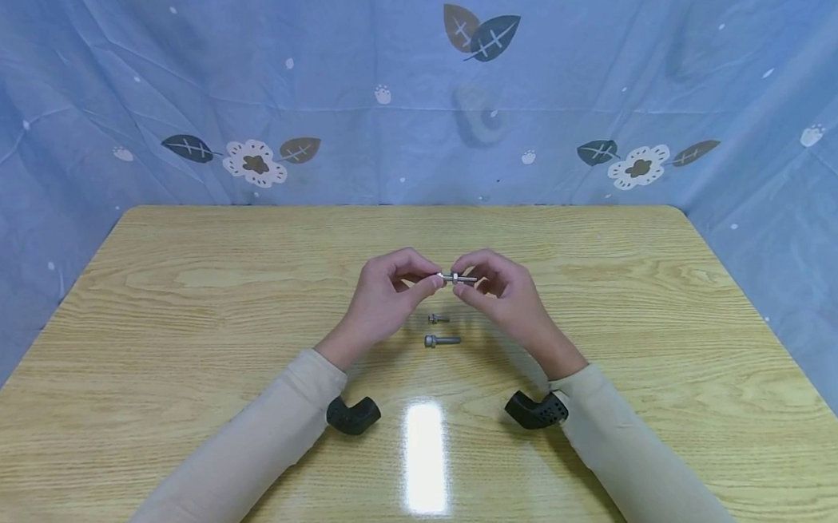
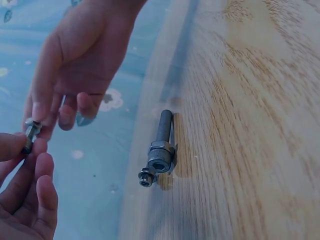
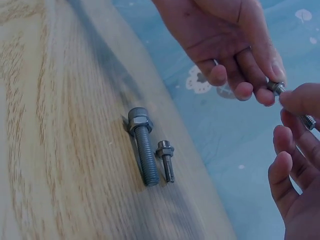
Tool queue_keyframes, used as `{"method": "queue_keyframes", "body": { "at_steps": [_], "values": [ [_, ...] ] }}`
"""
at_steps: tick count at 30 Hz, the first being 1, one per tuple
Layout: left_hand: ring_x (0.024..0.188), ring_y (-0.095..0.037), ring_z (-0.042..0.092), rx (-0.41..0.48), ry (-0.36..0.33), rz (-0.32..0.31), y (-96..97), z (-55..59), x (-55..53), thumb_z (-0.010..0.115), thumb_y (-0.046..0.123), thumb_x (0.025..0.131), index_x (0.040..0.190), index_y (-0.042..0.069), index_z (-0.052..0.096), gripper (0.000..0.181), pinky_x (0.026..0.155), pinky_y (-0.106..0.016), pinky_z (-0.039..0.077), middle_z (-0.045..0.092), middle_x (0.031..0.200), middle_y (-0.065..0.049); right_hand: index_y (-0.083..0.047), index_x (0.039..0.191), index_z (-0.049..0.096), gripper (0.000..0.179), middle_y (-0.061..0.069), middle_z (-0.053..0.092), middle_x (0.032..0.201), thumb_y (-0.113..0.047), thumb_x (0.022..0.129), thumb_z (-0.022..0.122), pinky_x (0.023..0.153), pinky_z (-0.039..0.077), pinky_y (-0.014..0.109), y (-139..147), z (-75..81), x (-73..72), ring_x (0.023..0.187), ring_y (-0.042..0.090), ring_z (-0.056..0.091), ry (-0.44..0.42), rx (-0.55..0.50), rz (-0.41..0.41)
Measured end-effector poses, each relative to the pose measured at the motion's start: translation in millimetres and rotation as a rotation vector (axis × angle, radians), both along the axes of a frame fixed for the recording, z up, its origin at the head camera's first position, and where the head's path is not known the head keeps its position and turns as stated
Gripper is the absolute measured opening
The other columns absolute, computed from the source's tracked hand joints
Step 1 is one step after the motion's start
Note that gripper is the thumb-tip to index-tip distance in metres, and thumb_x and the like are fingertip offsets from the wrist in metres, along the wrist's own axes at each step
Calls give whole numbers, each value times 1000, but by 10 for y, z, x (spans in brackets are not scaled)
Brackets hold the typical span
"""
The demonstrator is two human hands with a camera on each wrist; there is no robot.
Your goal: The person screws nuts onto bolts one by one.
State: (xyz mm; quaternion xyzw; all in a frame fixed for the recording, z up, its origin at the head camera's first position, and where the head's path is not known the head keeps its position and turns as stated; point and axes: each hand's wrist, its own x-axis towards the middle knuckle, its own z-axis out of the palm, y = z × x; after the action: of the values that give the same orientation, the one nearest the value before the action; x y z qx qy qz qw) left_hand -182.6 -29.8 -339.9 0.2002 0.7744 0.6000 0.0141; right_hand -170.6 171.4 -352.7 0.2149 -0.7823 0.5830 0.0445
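Observation:
My left hand (image 1: 392, 287) pinches the head end of a thin metal bolt (image 1: 469, 279) between thumb and fingertips, holding it level above the table. A hex nut (image 1: 454, 278) sits on its shank. The thumb and index finger of my right hand (image 1: 507, 288) pinch around this nut; in the right wrist view the thumb hides it, and the threaded end sticks out beyond. Below the hands, a large socket-head bolt (image 3: 146, 157) lies on the table with a nut (image 3: 141, 124) up against its head. Beside it lies a smaller bolt (image 3: 168, 162), also carrying a nut.
The wood-grain table (image 1: 213, 306) extends to both sides of the hands. A blue patterned cloth (image 1: 379, 80) hangs behind its far edge. Black curved wrist mounts (image 1: 353, 416) jut inward from both sleeves, low over the tabletop. Glare (image 1: 424, 457) shows near the front.

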Motion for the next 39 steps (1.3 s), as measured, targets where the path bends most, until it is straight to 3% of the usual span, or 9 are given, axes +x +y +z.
{"method": "queue_keyframes", "body": {
  "at_steps": [8, 15, 22, 30, 35, 39],
  "values": [
    [86, -11, 66, 0, 3, 3, -4, 2, 3, 69, 15, 90, 94, 15, 71, 4, 64, -29, 53, 73, 92, -1, -6, 111, 64, 19, 7, 62, 105, -18, 98, 58, 78, 54, 36, 4, 10, 12, 87, 19, 58, -82, 61, -48],
    [86, -12, 66, 1, -3, -2, -7, -4, -4, 69, 15, 90, 94, 14, 72, 5, 66, -30, 53, 73, 93, -2, -3, 115, 61, 24, 12, 62, 111, -4, 91, 64, 69, 51, 26, 9, 11, 4, 90, 17, 60, 6, 8, -22],
    [86, -12, 66, -2, -1, -5, -6, 0, -1, 68, 15, 91, 94, 15, 71, 5, 66, -30, 54, 73, 93, -1, -3, 111, 62, 23, 14, 62, 110, 2, 89, 64, 68, 51, 26, 1, 9, -2, 88, 17, 60, 44, -10, 14],
    [86, -12, 66, -4, -2, 2, -10, 8, -2, 69, 15, 91, 94, 15, 72, 5, 66, -29, 53, 73, 93, -1, -6, 111, 65, 18, 8, 64, 109, -10, 93, 62, 73, 51, 27, -6, 25, 11, 91, 15, 59, -16, 48, -30],
    [86, -12, 66, -6, -11, 5, -7, 18, -3, 69, 16, 90, 94, 14, 71, 5, 65, -29, 53, 73, 93, -2, -7, 109, 66, 19, 15, 64, 103, -19, 98, 57, 74, 53, 32, -7, 18, 6, 85, 21, 59, -62, 88, -60],
    [86, -13, 66, -9, -15, 5, -6, 22, -5, 69, 15, 91, 95, 14, 72, 5, 65, -28, 53, 73, 94, -2, -9, 114, 64, 20, 11, 63, 108, -17, 96, 60, 73, 51, 31, -7, 9, 0, 86, 17, 58, -45, 90, -63]
  ]
}}
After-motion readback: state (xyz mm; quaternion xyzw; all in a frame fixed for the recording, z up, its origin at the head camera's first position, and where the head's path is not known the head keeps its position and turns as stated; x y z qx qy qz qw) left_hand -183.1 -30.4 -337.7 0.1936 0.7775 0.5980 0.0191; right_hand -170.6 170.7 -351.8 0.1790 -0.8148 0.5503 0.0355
